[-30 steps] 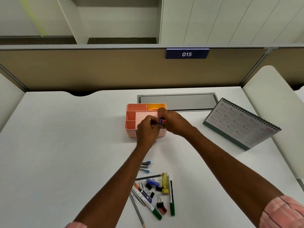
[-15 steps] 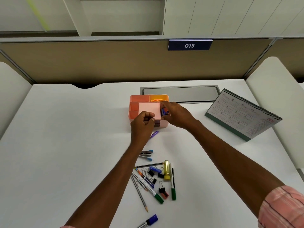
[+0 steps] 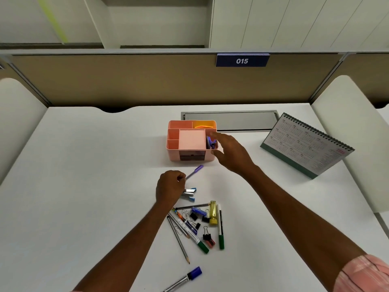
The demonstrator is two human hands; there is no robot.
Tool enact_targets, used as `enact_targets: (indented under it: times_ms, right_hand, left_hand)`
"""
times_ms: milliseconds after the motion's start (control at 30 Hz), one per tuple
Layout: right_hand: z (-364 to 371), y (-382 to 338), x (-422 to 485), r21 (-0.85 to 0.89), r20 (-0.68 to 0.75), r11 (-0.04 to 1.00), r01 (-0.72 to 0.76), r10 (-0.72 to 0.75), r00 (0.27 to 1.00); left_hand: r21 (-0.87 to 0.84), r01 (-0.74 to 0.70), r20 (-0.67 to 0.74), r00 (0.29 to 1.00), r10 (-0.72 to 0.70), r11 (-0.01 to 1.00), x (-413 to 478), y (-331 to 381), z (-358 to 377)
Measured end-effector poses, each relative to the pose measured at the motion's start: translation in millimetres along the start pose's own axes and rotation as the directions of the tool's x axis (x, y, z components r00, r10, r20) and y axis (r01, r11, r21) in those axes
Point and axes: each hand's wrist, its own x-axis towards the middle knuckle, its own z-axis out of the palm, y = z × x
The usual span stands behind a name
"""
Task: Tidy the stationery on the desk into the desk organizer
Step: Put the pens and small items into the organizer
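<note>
A pink desk organizer stands mid-desk, with a blue stapler-like item in its right compartment and orange items at the back. My right hand hovers at the organizer's right side, fingers spread, holding nothing. My left hand is curled in front of the organizer, at the lower end of a purple pen on the desk; whether it pinches the pen is unclear. Below lies a pile of pens, pencils, binder clips and a yellow highlighter.
A desk calendar stands at the right. A grey cable hatch sits behind the organizer. Staple boxes lie beside my left hand. A blue-capped marker lies near the front edge. Partition walls enclose the desk.
Both hands were together over the organizer with a blue item. The item now sits in the right compartment, my right hand has opened, and my left hand has drawn back toward the purple pen.
</note>
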Motion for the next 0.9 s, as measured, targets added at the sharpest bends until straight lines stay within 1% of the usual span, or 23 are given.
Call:
enact_targets:
  times_ms: [100, 200, 333, 533, 700, 800, 900]
  right_hand:
    - [8, 3, -18, 0.020, -0.081, 0.999, -0.043, 0.045, 0.996]
    - [18, 7, -38, 0.002, -0.097, 1.000, -0.006, 0.006, 0.995]
    - [34, 10, -58, 0.023, -0.045, 0.999, -0.025, 0.026, 0.999]
    - [55, 12, -72, 0.066, 0.020, 0.994, -0.084, 0.083, 0.996]
    - [67, 12, -79, 0.083, 0.083, 0.992, -0.093, 0.086, 0.993]
    - [73, 13, -82, 0.107, 0.136, 0.990, -0.092, 0.077, 0.988]
    - [77, 13, -81, 0.157, 0.169, 0.977, -0.141, 0.114, 0.979]
  left_hand:
    - [0.094, -0.020, 0.030, 0.999, 0.017, 0.995, -1, -2, 4]
    - [0.171, -0.031, 0.052, 0.998, 0.022, 0.985, 0, -4, 8]
    - [0.200, -0.035, 0.064, 0.998, 0.023, 0.979, 5, -7, 11]
    - [0.231, -0.085, 0.044, 0.996, 0.077, 0.969, 9, -10, 16]
    - [0.245, -0.159, 0.089, 0.986, 0.141, 0.956, 15, -9, 15]
    - [0.252, -0.167, 0.151, 0.980, 0.132, 0.953, 18, -8, 12]
    - [0.186, -0.156, 0.187, 0.975, 0.121, 0.970, 18, -11, 9]
